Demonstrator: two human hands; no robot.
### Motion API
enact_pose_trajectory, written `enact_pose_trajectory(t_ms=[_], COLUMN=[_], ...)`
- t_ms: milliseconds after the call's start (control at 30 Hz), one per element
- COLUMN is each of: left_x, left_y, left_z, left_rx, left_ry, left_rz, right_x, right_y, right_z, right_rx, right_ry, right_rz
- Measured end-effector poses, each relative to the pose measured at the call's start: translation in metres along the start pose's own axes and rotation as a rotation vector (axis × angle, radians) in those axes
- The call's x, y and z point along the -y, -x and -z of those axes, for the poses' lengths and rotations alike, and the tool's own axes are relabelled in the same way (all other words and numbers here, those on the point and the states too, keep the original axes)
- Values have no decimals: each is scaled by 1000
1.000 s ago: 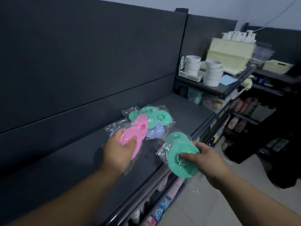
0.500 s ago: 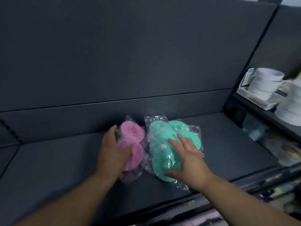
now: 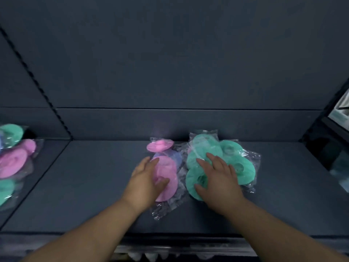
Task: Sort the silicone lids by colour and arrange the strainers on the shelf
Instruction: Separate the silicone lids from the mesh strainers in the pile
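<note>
Two heaps of bagged silicone lids lie side by side on the dark shelf (image 3: 94, 186). The pink lids (image 3: 169, 178) in clear plastic sit to the left, with a lilac lid (image 3: 172, 156) between them and a small pink one (image 3: 160, 145) at the back. My left hand (image 3: 145, 182) rests on the front pink lid, thumb across it. The green lids (image 3: 239, 167) form the right heap. My right hand (image 3: 217, 178) lies flat on them with fingers spread. No strainers are in view.
A second pile of pink and green bagged lids (image 3: 11, 157) lies at the far left, beyond the shelf divider. The shelf's back wall (image 3: 170, 72) rises right behind the heaps. A neighbouring shelf unit (image 3: 340, 118) shows at the right edge.
Both hands carried lids from the shelf's front edge onto it: pink to the left, green to the right. The view has swung left, so the white cups are out of sight.
</note>
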State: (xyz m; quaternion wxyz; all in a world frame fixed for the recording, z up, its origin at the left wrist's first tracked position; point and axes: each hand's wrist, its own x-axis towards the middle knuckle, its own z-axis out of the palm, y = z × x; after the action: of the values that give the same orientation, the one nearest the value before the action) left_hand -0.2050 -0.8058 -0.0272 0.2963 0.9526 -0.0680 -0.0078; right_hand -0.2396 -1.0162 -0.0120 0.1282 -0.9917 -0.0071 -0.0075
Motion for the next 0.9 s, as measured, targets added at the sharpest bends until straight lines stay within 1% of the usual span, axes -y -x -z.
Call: enact_pose_trajectory(t_ms=[67, 133, 300, 400, 433, 567, 667, 800, 900], left_x=[11, 28, 90, 140, 150, 227, 288, 357, 401], left_y=[10, 22, 69, 112, 120, 199, 265, 344, 389], left_z=[12, 27, 79, 120, 127, 190, 237, 289, 318], left_rx=[-24, -39, -45, -94, -99, -136, -194, -234, -245], left_ry=[-3, -42, -187, -255, -257, -271, -293, -315, -308], left_rz=[11, 40, 145, 212, 231, 357, 446, 585, 662], right_x=[15, 34, 107, 173, 186, 293, 381, 487, 552], right_y=[0, 1, 9, 21, 24, 51, 76, 107, 126], right_z=[2, 4, -4, -18, -21, -45, -69, -104, -125], right_rx=[-38, -36, 77, 134, 151, 227, 283, 356, 415], right_ry=[-31, -42, -88, -86, -96, -124, -121, -133, -155], right_rz=[50, 108, 247, 332, 340, 462, 545, 621, 669])
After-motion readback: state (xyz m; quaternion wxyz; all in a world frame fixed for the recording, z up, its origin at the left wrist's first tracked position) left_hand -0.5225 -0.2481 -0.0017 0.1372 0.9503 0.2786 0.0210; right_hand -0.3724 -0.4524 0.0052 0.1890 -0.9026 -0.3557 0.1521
